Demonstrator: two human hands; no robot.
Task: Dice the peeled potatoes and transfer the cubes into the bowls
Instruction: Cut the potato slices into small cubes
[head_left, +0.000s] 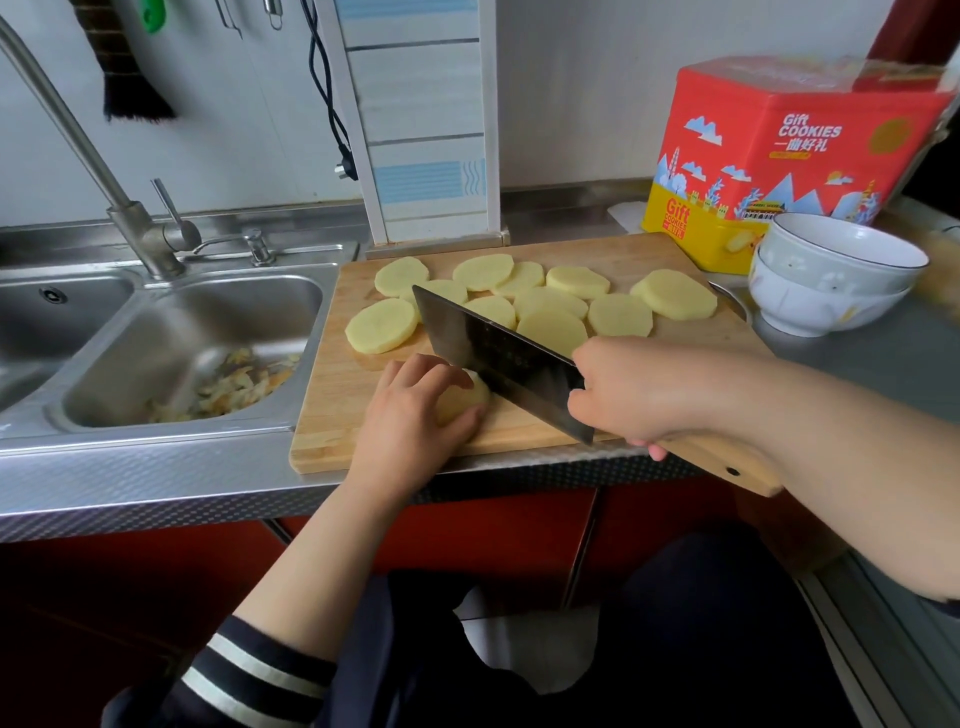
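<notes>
You're mid-slice, still on the slabbing stage, by the look of it: nothing here is diced yet. Nearest you, your left hand (415, 410) is curled over the last potato piece (465, 402) at the near edge of the board (332, 410), fingers bent round its top and thumb pressed on the near side, pinning it down. Right alongside, your right hand (631, 395) is wrapped tight around the cleaver's handle, and the cleaver (498, 356) sits against that piece, blade slanting away from you. Keep those left fingertips tucked back; the edge is just beside them.

Further up the board, a spread of round slices (571, 306) lies flat, some overlapping. Next job, I'd say: stack them, cut strips, then cross-cut into cubes.

Beyond, far right, two stacked bowls (831, 275) wait on the counter, no cubes visible in them from here.
</notes>
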